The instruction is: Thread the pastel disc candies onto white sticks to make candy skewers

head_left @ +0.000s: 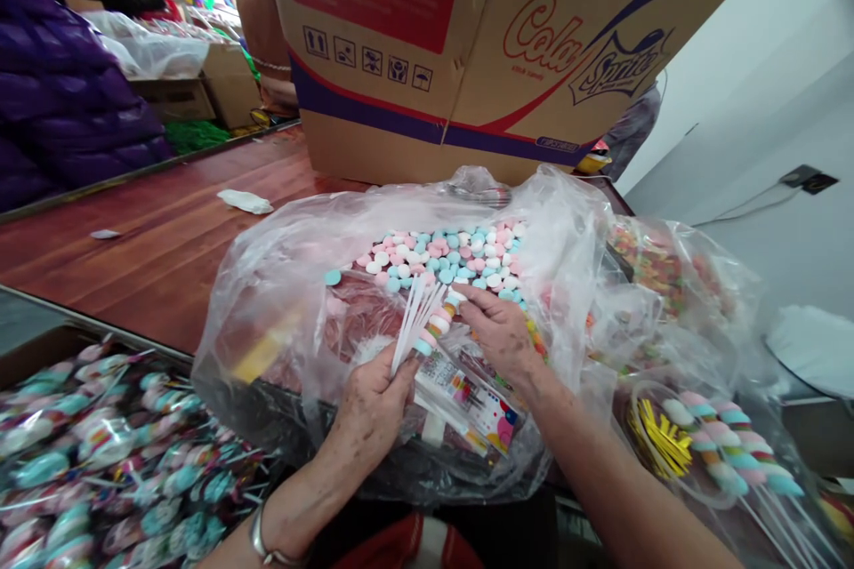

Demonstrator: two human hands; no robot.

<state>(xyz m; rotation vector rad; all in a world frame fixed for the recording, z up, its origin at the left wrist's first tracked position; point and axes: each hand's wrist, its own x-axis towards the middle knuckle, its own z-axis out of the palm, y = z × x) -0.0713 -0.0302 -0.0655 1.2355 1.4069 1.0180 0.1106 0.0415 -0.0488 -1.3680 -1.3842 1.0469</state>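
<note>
My left hand (374,409) is closed round a fanned bundle of thin white sticks (414,313). A candy skewer (438,324), strung with pink, white, blue and orange-brown pieces, leans out of the same grip. At the skewer's upper end, the fingertips of my right hand (502,333) pinch a small white candy (456,295). Just beyond both hands lie many loose pink, white and blue candies (440,262) on clear plastic sheeting (267,271). Printed plastic wrappers (477,404) lie beneath my hands.
A large cardboard box (400,129) stands behind the candies. Wrapped candy skewers fill a carton (120,453) at lower left. On the right are finished skewers (740,444), yellow twist ties (660,440) and bagged gummies (647,258). White scraps (245,201) lie on the wooden table (153,258).
</note>
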